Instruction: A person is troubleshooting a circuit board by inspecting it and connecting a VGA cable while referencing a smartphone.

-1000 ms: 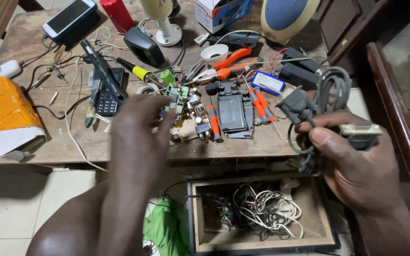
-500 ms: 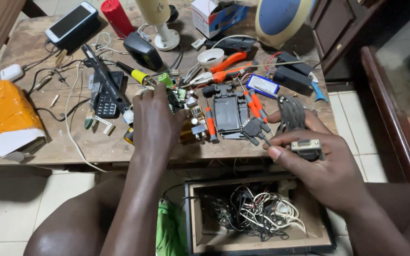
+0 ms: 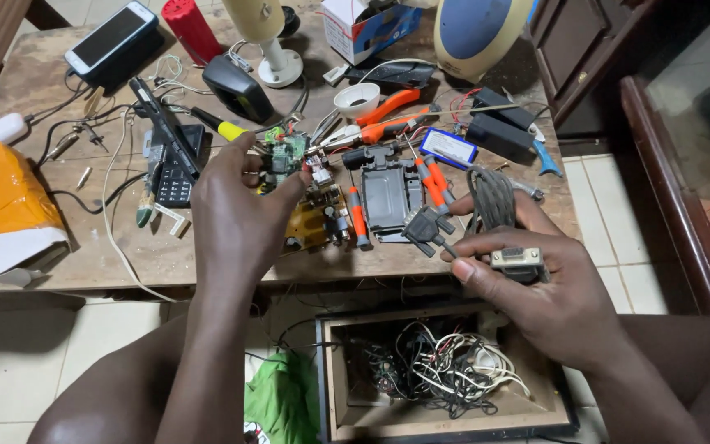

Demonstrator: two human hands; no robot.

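Observation:
My left hand (image 3: 236,218) reaches over the wooden table (image 3: 84,247) and pinches a small green circuit board (image 3: 283,154) between thumb and fingers. Below that board lies a yellow-brown circuit board (image 3: 315,220) with capacitors. My right hand (image 3: 540,288) grips a coiled grey cable (image 3: 492,196) near its metal multi-pin connector (image 3: 518,260); a second connector (image 3: 423,228) on the same cable hangs out to the left of my fingers.
Orange-handled screwdrivers (image 3: 431,179), a dark plastic casing (image 3: 389,196), a keypad phone (image 3: 176,168), a smartphone (image 3: 113,34), a red can (image 3: 192,30) and an orange-wrapped packet (image 3: 6,201) crowd the table. On the floor sits an open wooden box of tangled wires (image 3: 437,374) beside a green cloth (image 3: 281,403).
My left hand has drawn back slightly and now pinches the green board. My right hand has brought the cable bundle down and left, closer to the table's front edge.

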